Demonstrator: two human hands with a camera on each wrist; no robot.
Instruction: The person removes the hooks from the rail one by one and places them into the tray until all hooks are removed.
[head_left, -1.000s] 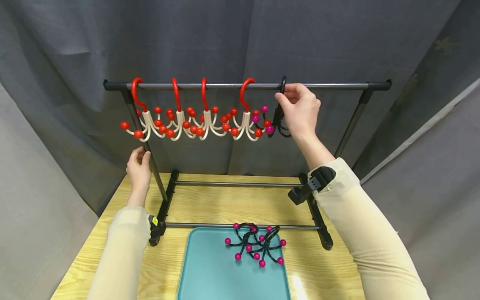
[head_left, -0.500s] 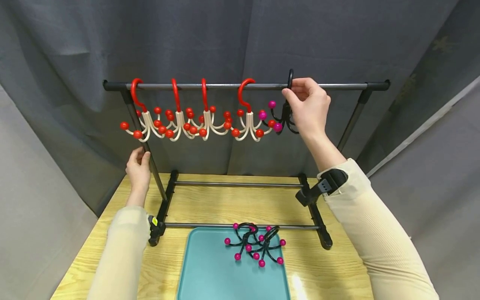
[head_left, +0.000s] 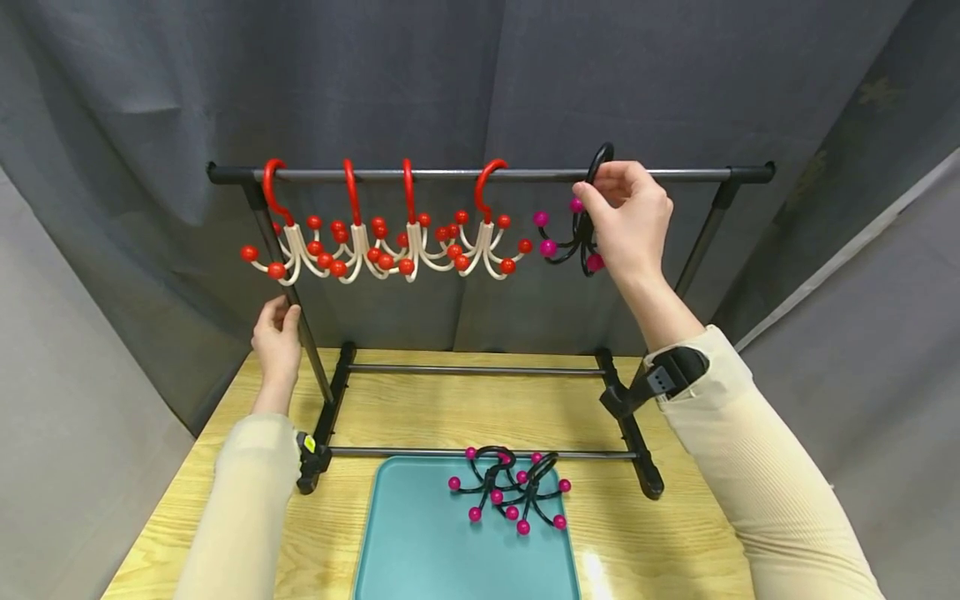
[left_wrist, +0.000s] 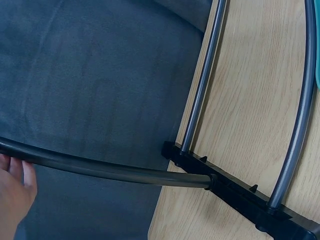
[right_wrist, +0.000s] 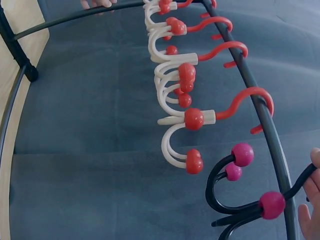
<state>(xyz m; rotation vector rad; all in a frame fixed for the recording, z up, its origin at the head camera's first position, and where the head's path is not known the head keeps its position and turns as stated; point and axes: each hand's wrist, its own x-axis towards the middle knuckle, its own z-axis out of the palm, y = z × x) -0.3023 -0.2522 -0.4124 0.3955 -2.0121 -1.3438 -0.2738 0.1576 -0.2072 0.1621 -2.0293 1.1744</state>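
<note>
My right hand (head_left: 633,221) pinches a black octopus-style hook hanger (head_left: 602,153) near its hook, at the right part of the rack's top rail (head_left: 697,176). Its curved prongs end in magenta balls and hang below the rail. The right wrist view shows this hanger's neck (right_wrist: 300,182) at the rail, fingers on it. At the left, my left hand (head_left: 277,337) grips the rack's left post (head_left: 311,350); in the left wrist view, fingers (left_wrist: 27,175) go behind that post. Several white hangers (head_left: 486,237) with red hooks and red balls hang along the rail.
A teal tray (head_left: 420,542) lies on the wooden table (head_left: 480,408) in front of the rack. Two more black hangers with magenta balls, one on the left (head_left: 491,479) and one on the right (head_left: 533,492), overlap on it. Grey curtains (head_left: 420,75) stand behind.
My right hand has moved right along the rail with the black hanger, whose prongs now stand apart from the rightmost white one. That white hanger has turned slightly. The left hand stays put.
</note>
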